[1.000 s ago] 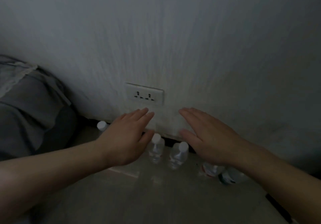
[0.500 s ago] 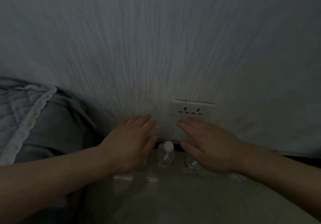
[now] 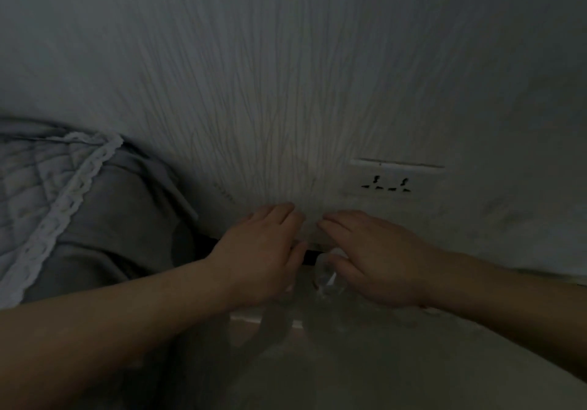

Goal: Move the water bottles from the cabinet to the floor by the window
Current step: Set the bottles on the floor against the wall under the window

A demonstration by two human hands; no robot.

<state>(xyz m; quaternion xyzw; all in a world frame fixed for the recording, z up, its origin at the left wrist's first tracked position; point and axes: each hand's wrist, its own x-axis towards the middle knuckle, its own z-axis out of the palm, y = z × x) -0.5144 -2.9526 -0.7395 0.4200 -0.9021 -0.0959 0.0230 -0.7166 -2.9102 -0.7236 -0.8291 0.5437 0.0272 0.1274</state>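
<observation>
One bottle [image 3: 323,271] shows now, on the floor [image 3: 381,362] at the foot of the wall [image 3: 286,91], in the gap between the hands. A second ago several were in view. The left hand [image 3: 263,250] and right hand [image 3: 378,260] have drawn closer together, fingers straight and flat, gripping nothing visible. The socket [image 3: 386,184] has slid rightward. Likely the bottles are set down and only being nudged into line.

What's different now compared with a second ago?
The view swung left: the socket now sits right of the hands, and more bedding shows. The left hand and right hand drew closer together, covering all but one bottle. Both hands stay flat and hold nothing.
</observation>
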